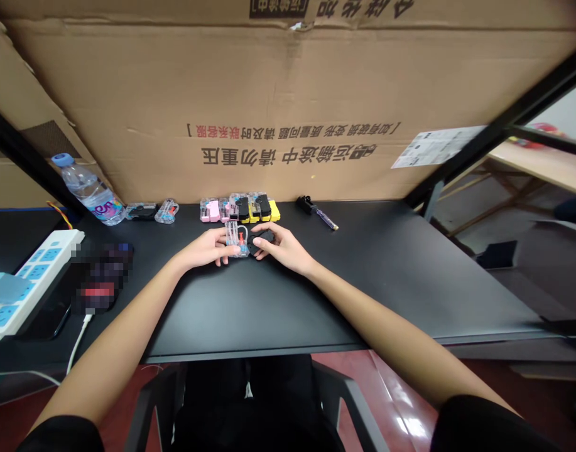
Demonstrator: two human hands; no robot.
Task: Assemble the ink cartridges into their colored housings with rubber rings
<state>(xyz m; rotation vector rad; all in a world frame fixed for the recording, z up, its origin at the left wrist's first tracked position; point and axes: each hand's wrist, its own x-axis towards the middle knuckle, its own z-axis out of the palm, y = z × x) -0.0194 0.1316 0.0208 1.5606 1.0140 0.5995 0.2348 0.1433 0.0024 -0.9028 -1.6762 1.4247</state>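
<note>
My left hand [206,247] is closed on a clear plastic case [237,240] with red, blue and white parts inside. From the right, my right hand [282,246] grips a black piece [259,241] that touches the case's right side. Both are held just above the black table. Behind them, against the cardboard, stands a row of similar clear cases with pink [214,211], black [242,208] and yellow [274,211] parts. Further left lie a clear case with a black part [142,211] and a smaller clear one [167,211].
A water bottle [90,191] leans at the back left. Nearer are a white power strip [33,282] and a phone with a white cable [83,336]. A screwdriver [326,219] lies beside a black part [306,204] at the back right. Cardboard [292,81] walls off the back of the table [386,270].
</note>
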